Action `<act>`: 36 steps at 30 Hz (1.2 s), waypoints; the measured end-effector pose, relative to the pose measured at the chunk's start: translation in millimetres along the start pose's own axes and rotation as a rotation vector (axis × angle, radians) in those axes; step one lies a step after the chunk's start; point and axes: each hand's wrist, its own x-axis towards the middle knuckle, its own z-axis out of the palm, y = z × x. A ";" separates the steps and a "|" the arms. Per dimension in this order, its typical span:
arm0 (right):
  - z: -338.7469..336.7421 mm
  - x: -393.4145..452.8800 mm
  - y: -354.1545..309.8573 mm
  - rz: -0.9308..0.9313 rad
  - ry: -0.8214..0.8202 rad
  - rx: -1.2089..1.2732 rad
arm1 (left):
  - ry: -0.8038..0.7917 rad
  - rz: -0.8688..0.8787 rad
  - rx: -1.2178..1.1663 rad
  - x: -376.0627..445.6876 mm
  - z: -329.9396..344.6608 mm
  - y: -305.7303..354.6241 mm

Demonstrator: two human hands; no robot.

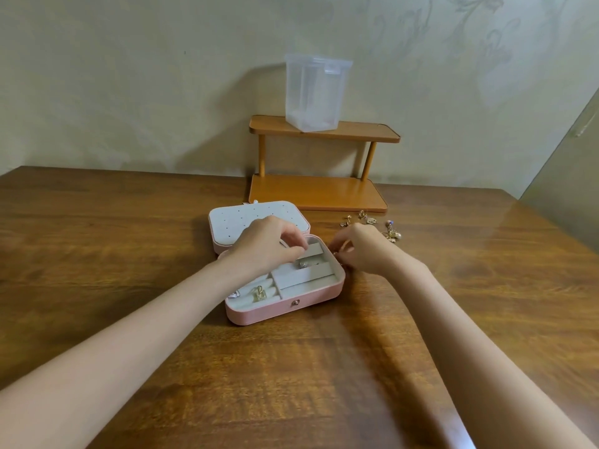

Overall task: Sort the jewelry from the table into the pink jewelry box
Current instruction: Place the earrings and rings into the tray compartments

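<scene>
Left hand (pixel 269 243), fingers curled, over the open pink box (pixel 285 311); right hand (pixel 359 251) pinches small jewelry (pixel 337 254); left grip's contents unclear.

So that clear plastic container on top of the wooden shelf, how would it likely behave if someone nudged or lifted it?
The clear plastic container looks empty and thin-walled, so it is probably light for its size. It stands tall on the top tier of the wooden shelf, narrowing toward its base, so a sideways push would likely tip it rather than slide it. Its smooth walls may be somewhat slippery.
</scene>
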 end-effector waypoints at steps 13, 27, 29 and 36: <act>-33.3 -9.5 13.8 0.090 0.127 0.385 | -0.020 0.001 -0.214 6.4 -0.9 9.6; -23.5 -6.8 7.7 0.018 0.109 0.141 | 0.008 -0.114 -0.318 11.1 3.6 14.2; -13.1 -4.7 12.7 -0.007 0.057 0.005 | 0.035 -0.065 -0.153 11.6 5.5 11.7; -7.5 -3.6 18.4 -0.022 0.063 -0.076 | 0.010 0.007 0.058 11.2 9.2 11.6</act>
